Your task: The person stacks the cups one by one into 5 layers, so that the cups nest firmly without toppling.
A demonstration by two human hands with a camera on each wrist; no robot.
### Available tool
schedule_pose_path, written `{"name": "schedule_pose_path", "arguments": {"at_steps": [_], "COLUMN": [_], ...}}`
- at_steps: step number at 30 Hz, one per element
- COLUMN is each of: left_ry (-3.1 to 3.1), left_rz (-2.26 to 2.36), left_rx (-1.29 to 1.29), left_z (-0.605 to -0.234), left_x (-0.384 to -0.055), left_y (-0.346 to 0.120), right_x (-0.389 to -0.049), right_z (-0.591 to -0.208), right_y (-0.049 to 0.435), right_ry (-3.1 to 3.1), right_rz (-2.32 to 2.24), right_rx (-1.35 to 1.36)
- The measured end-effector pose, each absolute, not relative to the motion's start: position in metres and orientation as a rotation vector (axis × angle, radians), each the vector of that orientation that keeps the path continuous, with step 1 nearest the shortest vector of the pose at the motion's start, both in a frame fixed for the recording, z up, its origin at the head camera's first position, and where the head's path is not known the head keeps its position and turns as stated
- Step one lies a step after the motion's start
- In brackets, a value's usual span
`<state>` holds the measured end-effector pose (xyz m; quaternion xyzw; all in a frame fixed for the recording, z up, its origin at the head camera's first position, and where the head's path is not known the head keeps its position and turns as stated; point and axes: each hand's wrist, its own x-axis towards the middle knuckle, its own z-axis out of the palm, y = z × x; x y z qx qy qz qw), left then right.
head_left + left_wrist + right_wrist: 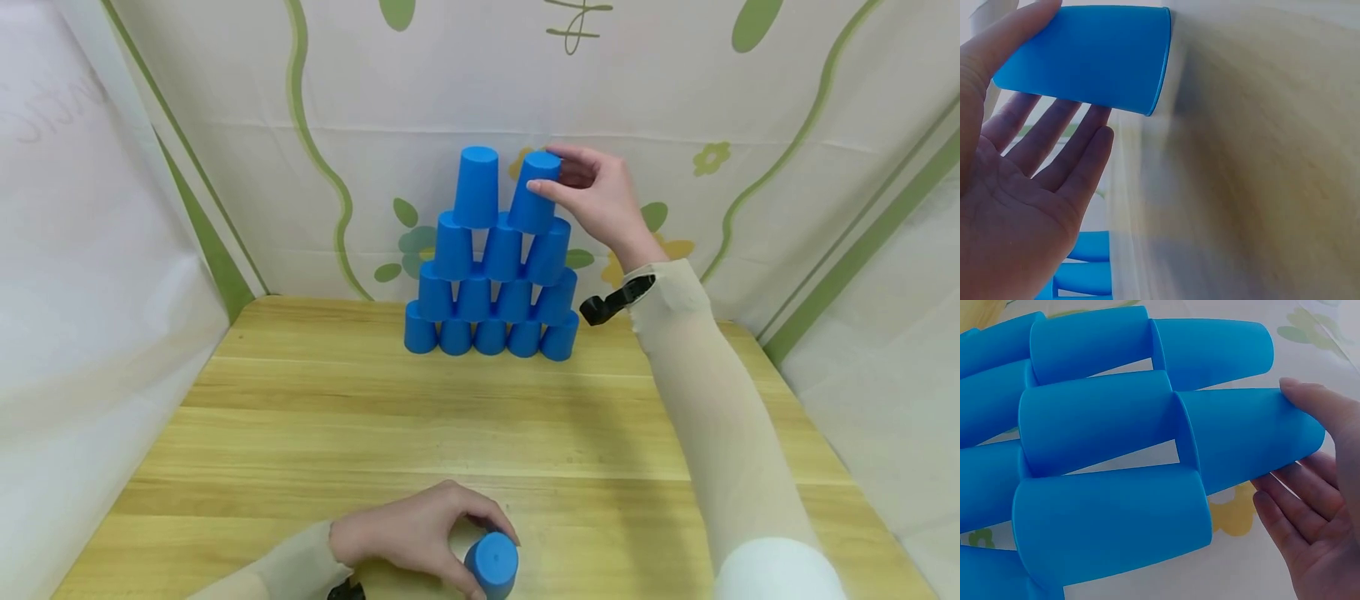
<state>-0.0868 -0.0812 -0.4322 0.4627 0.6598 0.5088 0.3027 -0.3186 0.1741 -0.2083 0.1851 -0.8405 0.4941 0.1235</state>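
Upside-down blue cups form a stepped wall of rows at the back of the table, narrowing to two cups on top. My right hand pinches the right cup of that top row near its base, with thumb and fingers on opposite sides. That cup's rim sits on the row below, beside the other top cup. Close to the front, my left hand grips another upturned blue cup between thumb and fingers. In the left wrist view this cup has its rim at the tabletop; whether it touches cannot be told.
The wooden table extends between the cup wall and the front cup. A white cloth backdrop with green and yellow plant prints stands right behind the wall, and white cloth sides flank the table.
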Motion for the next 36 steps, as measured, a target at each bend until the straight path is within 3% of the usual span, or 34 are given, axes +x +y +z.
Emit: {"name": "schedule_pose_path", "arguments": {"at_steps": [8, 19, 28, 36], "left_ry": [2.061, 2.504, 2.772, 2.953], "left_rz": [1.421, 1.669, 1.754, 1.639], "left_rx": [1.252, 1.624, 1.350, 1.109], "left_z": [-0.396, -0.282, -0.181, -0.144], "left_x": [-0.112, -0.182, -0.226, -0.264], "left_y": [-0.094, -0.111, -0.106, -0.080], "right_x": [-0.320, -0.320, -0.320, -0.323], "right_z": [-0.211, -0.224, -0.230, -0.234], "right_y": [0.174, 0.180, 0.182, 0.185], "right_ry": [-2.468, -2.504, -2.522, -2.547], "right_rz": [1.434, 1.409, 1.406, 1.412], "right_rx": [0.562, 0.596, 0.621, 0.623]}}
